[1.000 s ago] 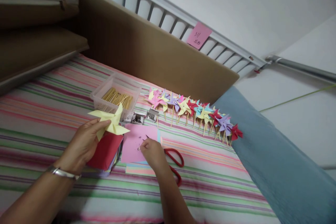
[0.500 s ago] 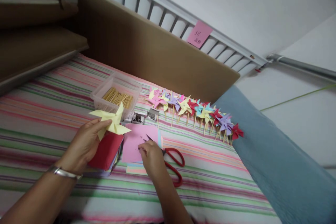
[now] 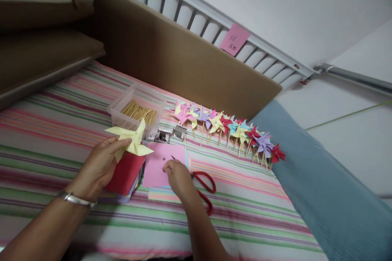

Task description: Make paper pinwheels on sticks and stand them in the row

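Note:
My left hand [image 3: 104, 163] pinches a pale yellow paper pinwheel [image 3: 136, 142] by one side, its folded blades spread out. It is held above a stack of coloured paper with a red sheet [image 3: 125, 174] on top. My right hand [image 3: 178, 177] has its fingertips pressed together just over a pink paper sheet [image 3: 153, 166]. What sits between those fingertips is too small to make out. A few tiny dark bits lie on the pink sheet near them. Scissors with red handles [image 3: 203, 173] lie partly under my right hand and wrist.
A clear plastic box [image 3: 118, 110] holds short wooden sticks [image 3: 139, 113]. Beside it are small open boxes [image 3: 162, 136] of metal bits. Finished pinwheels on sticks [image 3: 240, 132] stand in a row along the brown board [image 3: 190, 57]. A striped cloth [image 3: 251, 212] covers the surface.
My right hand has shifted very slightly, and a small dark bit shows more plainly on the pink sheet. My left hand keeps the pinwheel in the same place.

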`<state>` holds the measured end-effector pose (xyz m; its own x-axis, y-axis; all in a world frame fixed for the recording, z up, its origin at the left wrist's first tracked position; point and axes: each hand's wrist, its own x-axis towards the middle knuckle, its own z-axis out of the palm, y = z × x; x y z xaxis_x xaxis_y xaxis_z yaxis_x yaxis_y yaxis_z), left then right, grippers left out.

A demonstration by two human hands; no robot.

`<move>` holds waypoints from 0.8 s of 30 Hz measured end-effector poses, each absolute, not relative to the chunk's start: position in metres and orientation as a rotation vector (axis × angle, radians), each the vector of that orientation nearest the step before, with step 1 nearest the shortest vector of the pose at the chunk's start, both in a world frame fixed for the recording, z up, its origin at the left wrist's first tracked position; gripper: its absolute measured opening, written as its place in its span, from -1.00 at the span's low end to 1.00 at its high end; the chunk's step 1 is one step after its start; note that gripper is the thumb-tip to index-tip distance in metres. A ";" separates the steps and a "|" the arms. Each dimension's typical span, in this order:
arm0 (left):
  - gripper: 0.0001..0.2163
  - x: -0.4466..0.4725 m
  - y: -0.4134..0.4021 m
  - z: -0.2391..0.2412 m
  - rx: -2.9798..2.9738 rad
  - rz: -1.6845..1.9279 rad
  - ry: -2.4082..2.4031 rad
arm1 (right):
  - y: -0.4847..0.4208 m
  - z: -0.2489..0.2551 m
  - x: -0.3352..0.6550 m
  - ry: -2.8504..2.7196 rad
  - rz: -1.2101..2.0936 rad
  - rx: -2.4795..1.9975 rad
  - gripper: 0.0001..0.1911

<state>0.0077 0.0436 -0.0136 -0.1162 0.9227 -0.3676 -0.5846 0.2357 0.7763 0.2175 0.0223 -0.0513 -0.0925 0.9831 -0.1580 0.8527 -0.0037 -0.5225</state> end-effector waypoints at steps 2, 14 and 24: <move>-0.83 0.008 0.044 -0.015 0.419 1.347 1.032 | 0.021 -0.045 0.219 -2.014 0.818 -1.934 -0.78; -0.82 0.010 0.043 -0.017 0.428 1.318 1.022 | 0.021 -0.041 0.223 -1.951 0.897 -1.939 -0.81; -0.84 0.010 0.043 -0.013 0.427 1.331 1.030 | 0.014 -0.040 0.220 -1.990 0.776 -1.909 -0.74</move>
